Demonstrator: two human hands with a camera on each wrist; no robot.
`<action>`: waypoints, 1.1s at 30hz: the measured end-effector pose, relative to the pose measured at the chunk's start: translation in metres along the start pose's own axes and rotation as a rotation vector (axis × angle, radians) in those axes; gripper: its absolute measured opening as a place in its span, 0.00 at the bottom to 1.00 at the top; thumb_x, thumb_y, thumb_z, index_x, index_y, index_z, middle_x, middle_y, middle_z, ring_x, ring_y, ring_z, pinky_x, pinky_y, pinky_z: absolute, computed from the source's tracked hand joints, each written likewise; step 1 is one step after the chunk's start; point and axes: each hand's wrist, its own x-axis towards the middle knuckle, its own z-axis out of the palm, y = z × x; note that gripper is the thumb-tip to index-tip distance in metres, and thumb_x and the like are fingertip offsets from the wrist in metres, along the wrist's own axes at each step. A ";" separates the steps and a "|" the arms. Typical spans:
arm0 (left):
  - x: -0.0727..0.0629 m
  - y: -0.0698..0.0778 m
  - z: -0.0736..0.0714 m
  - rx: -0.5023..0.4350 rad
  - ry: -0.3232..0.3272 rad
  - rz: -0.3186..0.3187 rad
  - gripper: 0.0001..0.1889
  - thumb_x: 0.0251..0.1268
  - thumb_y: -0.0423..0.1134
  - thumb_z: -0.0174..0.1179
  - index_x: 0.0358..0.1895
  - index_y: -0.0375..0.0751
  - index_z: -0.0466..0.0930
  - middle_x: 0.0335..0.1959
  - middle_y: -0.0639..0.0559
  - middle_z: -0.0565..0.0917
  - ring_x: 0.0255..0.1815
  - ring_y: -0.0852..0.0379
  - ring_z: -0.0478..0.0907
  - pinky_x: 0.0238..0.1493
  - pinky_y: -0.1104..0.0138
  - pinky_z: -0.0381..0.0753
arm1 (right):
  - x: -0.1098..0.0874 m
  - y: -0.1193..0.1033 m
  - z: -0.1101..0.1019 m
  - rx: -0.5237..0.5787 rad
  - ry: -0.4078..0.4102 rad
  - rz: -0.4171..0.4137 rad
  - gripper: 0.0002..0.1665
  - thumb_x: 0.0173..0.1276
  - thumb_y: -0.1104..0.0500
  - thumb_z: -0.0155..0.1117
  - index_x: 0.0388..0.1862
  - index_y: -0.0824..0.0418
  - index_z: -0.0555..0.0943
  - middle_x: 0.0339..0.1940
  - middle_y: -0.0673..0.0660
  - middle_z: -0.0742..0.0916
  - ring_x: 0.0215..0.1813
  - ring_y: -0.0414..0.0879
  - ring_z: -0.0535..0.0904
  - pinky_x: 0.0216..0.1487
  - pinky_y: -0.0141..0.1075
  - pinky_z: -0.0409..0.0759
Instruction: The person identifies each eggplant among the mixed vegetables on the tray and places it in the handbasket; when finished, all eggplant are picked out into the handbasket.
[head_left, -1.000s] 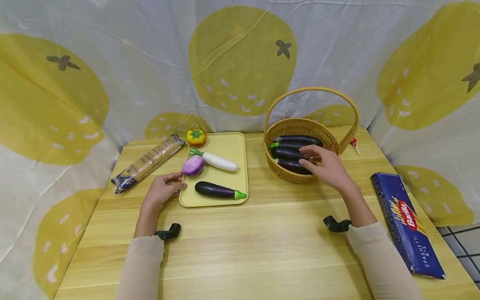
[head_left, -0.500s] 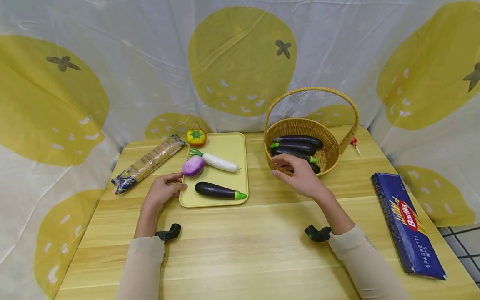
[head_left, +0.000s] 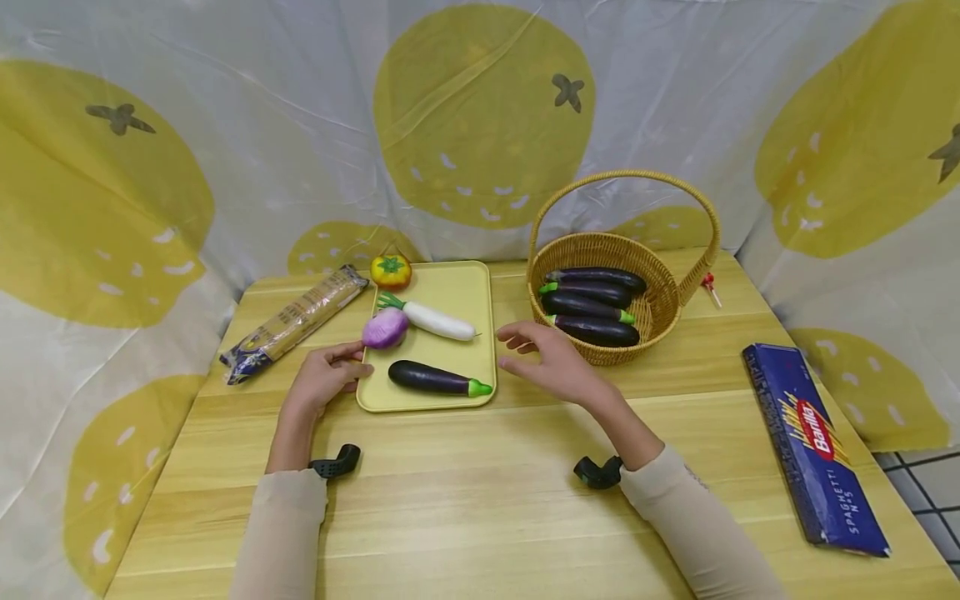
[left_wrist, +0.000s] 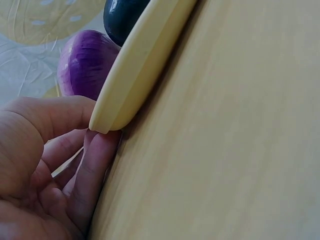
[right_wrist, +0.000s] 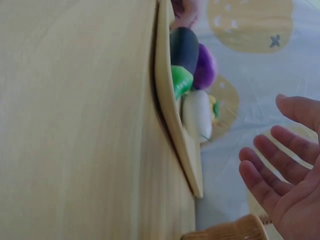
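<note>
In the head view my left hand (head_left: pixel 318 379) is at the left edge of a yellow tray (head_left: pixel 465 283). The left wrist view shows its thumb over the tray rim (left_wrist: pixel 125 95) and fingers against the underside, pinching it. On the tray lie an eggplant (head_left: pixel 431 378), a white radish (head_left: pixel 438 321) and a purple onion-like vegetable (head_left: pixel 386 328). My right hand (head_left: pixel 551 362) hovers just off the tray's right edge, fingers spread and holding nothing, as the right wrist view confirms. Behind it stands a wicker basket (head_left: pixel 660 321) with several eggplants (head_left: pixel 596 331) inside.
A yellow-red tomato-like fruit (head_left: pixel 391 272) sits at the tray's back left corner. Left of it lies a spaghetti packet (head_left: pixel 296 323). A blue Barilla box (head_left: pixel 813 450) lies along the right side, and a small red-topped stick (head_left: pixel 712 290) beside the basket.
My right hand has moved left and toward me, from over the basket's eggplants to beside the tray's right edge. My left hand has stayed at the tray.
</note>
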 end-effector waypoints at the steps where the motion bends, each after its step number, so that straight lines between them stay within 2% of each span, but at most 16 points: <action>1: 0.000 -0.001 -0.001 0.000 0.001 -0.001 0.35 0.66 0.39 0.71 0.75 0.40 0.71 0.57 0.47 0.79 0.43 0.69 0.80 0.42 0.70 0.87 | 0.001 -0.001 0.003 -0.002 -0.011 0.000 0.24 0.74 0.51 0.68 0.65 0.58 0.80 0.62 0.60 0.85 0.61 0.59 0.82 0.65 0.48 0.81; 10: -0.002 0.002 0.000 -0.014 -0.001 -0.018 0.35 0.66 0.38 0.71 0.76 0.41 0.70 0.62 0.42 0.77 0.42 0.68 0.80 0.42 0.71 0.87 | 0.006 -0.006 0.022 0.001 -0.073 -0.009 0.26 0.73 0.52 0.69 0.65 0.60 0.79 0.62 0.65 0.84 0.61 0.59 0.82 0.66 0.49 0.81; 17: -0.005 0.010 -0.001 -0.047 -0.022 -0.037 0.34 0.67 0.32 0.68 0.76 0.36 0.68 0.65 0.35 0.75 0.40 0.68 0.80 0.41 0.70 0.87 | 0.009 -0.006 0.035 0.009 -0.117 -0.005 0.29 0.73 0.53 0.70 0.68 0.64 0.77 0.64 0.64 0.83 0.62 0.57 0.81 0.66 0.49 0.80; 20: -0.006 0.009 -0.002 -0.044 -0.019 -0.039 0.34 0.67 0.33 0.68 0.76 0.37 0.68 0.65 0.36 0.75 0.40 0.69 0.79 0.41 0.70 0.87 | 0.010 -0.006 0.040 0.010 -0.138 -0.006 0.30 0.73 0.52 0.69 0.69 0.63 0.77 0.65 0.63 0.83 0.63 0.58 0.81 0.67 0.50 0.80; 27: -0.003 0.001 -0.003 -0.030 -0.002 -0.036 0.35 0.66 0.39 0.71 0.75 0.44 0.71 0.62 0.43 0.77 0.43 0.68 0.80 0.42 0.71 0.86 | 0.016 -0.007 0.049 -0.021 -0.181 -0.014 0.31 0.74 0.51 0.69 0.69 0.63 0.76 0.66 0.61 0.83 0.63 0.56 0.81 0.66 0.48 0.80; 33: -0.002 0.000 -0.001 -0.026 0.006 -0.018 0.34 0.65 0.39 0.72 0.75 0.42 0.72 0.60 0.44 0.78 0.43 0.66 0.80 0.41 0.70 0.87 | 0.019 -0.007 0.056 -0.052 -0.211 -0.025 0.31 0.74 0.52 0.69 0.69 0.64 0.76 0.66 0.62 0.83 0.62 0.55 0.82 0.66 0.47 0.81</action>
